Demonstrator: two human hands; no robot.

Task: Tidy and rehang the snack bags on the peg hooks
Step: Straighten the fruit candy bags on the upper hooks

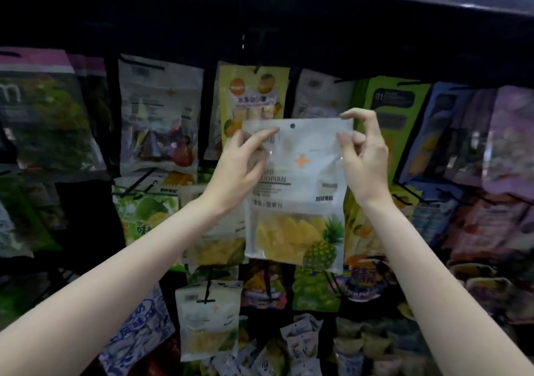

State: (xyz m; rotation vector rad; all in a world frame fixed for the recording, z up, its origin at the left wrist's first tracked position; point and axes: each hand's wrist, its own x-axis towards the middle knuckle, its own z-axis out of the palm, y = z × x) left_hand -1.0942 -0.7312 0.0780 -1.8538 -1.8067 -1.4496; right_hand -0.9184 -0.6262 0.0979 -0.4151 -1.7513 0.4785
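Observation:
I hold a white pineapple snack bag [300, 193] upright in front of the rack, its round hang hole at the top centre. My left hand [239, 170] grips its upper left edge, thumb across the front. On the upper right corner my right hand [364, 156] pinches the bag, index finger hooked over the top edge. Behind the bag hangs a yellow-green fruit bag [254, 92] on a peg hook [255, 69]. Whether the held bag's hole is on any hook I cannot tell.
Rows of hung snack bags fill the dark rack: a white bag [159, 109] at left, a green box-like pack [396, 107] at right, another pineapple bag [208, 318] lower down. Bare black hooks [135, 185] jut out at left. Small loose packets [300, 344] lie at the bottom.

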